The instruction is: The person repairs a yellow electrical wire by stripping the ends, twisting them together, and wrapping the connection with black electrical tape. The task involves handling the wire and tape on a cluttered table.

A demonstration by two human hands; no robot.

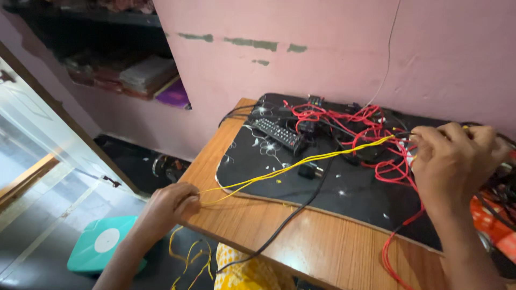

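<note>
Across the near left corner of the wooden table (301, 241), a bundle of thin yellow wires (301, 161) is stretched taut between the person's two hands, which seems to be why it runs so straight over the black mat (344, 198) covering most of the tabletop. At the table's left edge the left hand (167, 204) is clenched around one end of the strands, and loose yellow lengths hang in loops below that edge. Toward the far right corner, the right hand (454, 156) pinches the other end between its fingertips, raised just above a tangle of red wires (376, 139) that sprawls over the mat's far right part. A black remote control (277, 133) lies near the mat's far left corner, apart from the strands. A black cable (290, 215) crosses under the yellow wires and drops off the table's near edge, beside a small black plug (309, 171)
</note>
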